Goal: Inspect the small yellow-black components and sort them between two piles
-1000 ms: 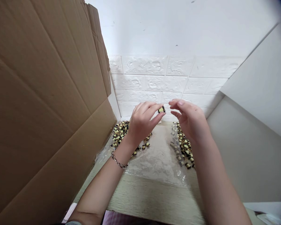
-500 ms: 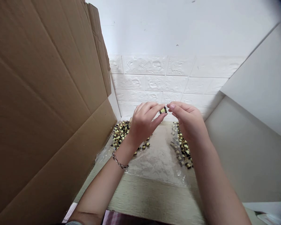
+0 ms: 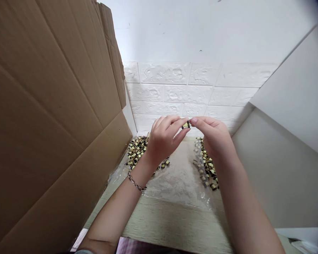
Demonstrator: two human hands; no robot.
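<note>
Between the thumb and index finger of my left hand is a small coil bobbin, yellow in the middle with black ends. My right hand is closed in a pinch right beside the bobbin's right end. Its fingertips meet at or near thin pins or leads there; what they pinch is too small to make out. Both hands are held above a clear plastic bag. Beyond my left wrist lies a heap of similar bobbins, partly covered by that hand. More bobbins lie by my right forearm, some under the plastic.
A tall cardboard sheet walls off the left side. At the back rises a white brick-patterned wall, and a pale panel stands to the right. The pale wooden tabletop shows in front of the bag.
The bobbin and my left fingers have shifted slightly right. My right fingertips have closed together and now sit against or very near the bobbin's end.
</note>
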